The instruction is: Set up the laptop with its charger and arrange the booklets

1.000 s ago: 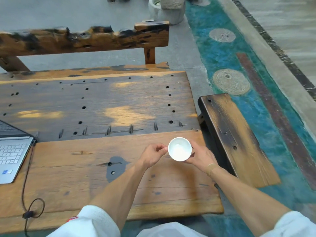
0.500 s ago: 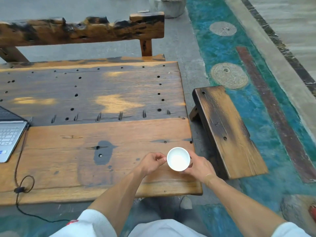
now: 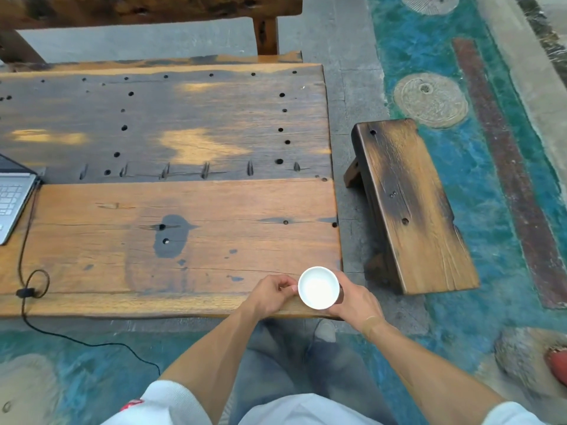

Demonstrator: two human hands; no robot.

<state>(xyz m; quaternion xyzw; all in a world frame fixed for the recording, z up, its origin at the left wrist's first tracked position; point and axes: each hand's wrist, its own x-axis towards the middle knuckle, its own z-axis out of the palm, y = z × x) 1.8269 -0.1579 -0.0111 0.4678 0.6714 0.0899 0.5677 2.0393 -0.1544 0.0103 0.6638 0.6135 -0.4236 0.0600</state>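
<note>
A small white cup [image 3: 318, 288] is held over the near right corner of the wooden table [image 3: 214, 210]. My left hand [image 3: 271, 294] pinches its left rim and my right hand [image 3: 356, 299] wraps its right side. A silver laptop [image 3: 12, 197] lies open at the table's left edge, mostly cut off by the frame. Its black charger cable [image 3: 26, 271] runs from the laptop's right side, loops near the front edge and drops to the floor. No booklets are in view.
A low wooden bench [image 3: 408, 204] stands on the floor right of the table. Another rough bench [image 3: 147, 7] runs behind the table. The floor is painted teal with round stone discs [image 3: 431, 99]. My legs and a shoe show under the table edge.
The view has pulled back and tilted down, so the table sits farther from me. Both hands with the cup have come from mid-table back to the near right corner.
</note>
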